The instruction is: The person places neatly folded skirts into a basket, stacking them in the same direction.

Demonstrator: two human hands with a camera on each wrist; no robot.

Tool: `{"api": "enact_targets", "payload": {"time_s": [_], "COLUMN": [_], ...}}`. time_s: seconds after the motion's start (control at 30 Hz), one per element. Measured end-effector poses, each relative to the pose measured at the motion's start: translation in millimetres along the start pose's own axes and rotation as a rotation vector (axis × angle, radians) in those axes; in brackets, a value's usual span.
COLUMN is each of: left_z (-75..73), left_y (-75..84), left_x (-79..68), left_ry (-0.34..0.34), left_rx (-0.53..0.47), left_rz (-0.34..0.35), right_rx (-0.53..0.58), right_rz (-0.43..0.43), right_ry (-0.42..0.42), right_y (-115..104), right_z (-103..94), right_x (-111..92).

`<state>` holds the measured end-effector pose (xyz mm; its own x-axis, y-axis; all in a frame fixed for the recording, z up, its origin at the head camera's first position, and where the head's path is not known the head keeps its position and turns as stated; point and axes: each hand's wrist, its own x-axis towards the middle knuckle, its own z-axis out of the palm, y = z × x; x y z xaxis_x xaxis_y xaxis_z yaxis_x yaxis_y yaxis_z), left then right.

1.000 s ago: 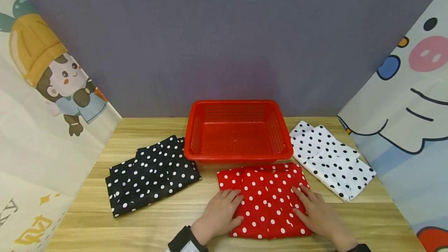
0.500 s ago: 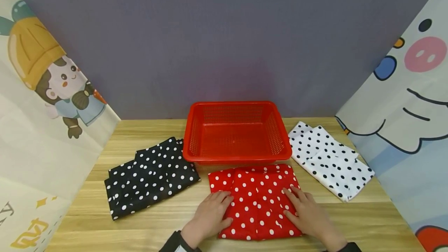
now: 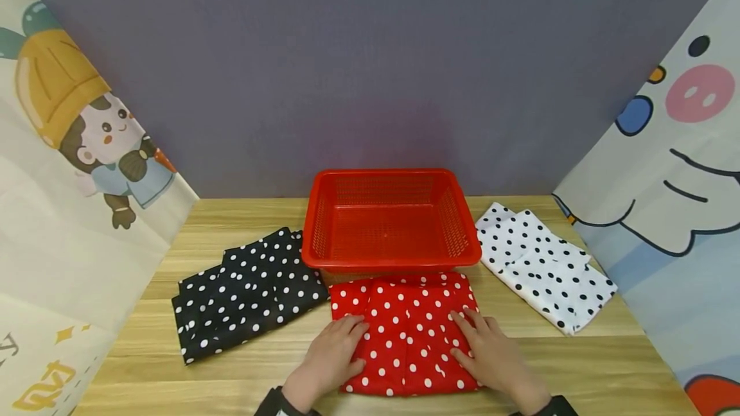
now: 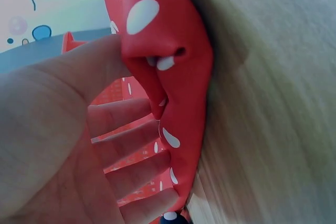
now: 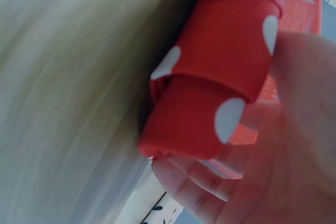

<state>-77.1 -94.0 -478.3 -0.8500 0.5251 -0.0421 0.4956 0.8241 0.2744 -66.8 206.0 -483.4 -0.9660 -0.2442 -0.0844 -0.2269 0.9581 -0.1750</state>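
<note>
A folded red cloth with white dots [image 3: 407, 339] lies on the wooden table at the front middle. My left hand [image 3: 332, 352] rests on its left edge with the fingers extended. In the left wrist view the thumb and the straight fingers [image 4: 131, 169] touch the cloth's folded side. At the right edge my right hand [image 3: 491, 355] lies with spread fingers touching the cloth. Close up, the right wrist view shows the layered red folds [image 5: 210, 66] along that side, with fingers [image 5: 184, 187] against the end of the cloth.
Just behind the red cloth stands a red plastic basket [image 3: 390, 265] with nothing in it. A folded black cloth with white dots [image 3: 248, 300] lies left, a folded white cloth with black dots [image 3: 546, 268] right. A grey wall [image 3: 370, 69] and printed side panels [image 3: 665, 210] enclose the table.
The red cloth and both hands on it have slid left, so its left corner now reaches the black cloth's edge. The basket and the other cloths stay in place.
</note>
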Motion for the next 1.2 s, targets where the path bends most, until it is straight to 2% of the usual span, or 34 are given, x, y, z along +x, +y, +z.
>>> {"api": "enact_targets", "payload": {"time_s": [0.23,0.63,0.83,1.07,1.2], "left_z": [-2.8,-1.5,-1.3,-0.9,-0.8], "left_y": [-0.2,-11.2,-11.9,-9.5,-9.5], "left_x": [-3.2,-7.9,-8.3,-4.4,-0.7], "left_ry": [0.005,0.005,0.004,0.067,0.116], "left_rx": [-0.023,-0.048,-0.050,0.009,0.033], "left_rz": [-0.019,-0.057,-0.069,-0.093,-0.110], "right_rx": [0.020,0.011,0.049,0.126,0.145], "right_rz": [-0.009,-0.026,-0.020,0.008,0.020], "right_ry": [0.019,0.021,-0.001,-0.060,-0.035], "right_y": [-5.4,-16.8,-17.2,-14.2,-14.6], "right_z": [2.2,4.3,0.6,-6.5,-10.7], "right_x": [1.1,4.1,4.4,10.6,15.4]}}
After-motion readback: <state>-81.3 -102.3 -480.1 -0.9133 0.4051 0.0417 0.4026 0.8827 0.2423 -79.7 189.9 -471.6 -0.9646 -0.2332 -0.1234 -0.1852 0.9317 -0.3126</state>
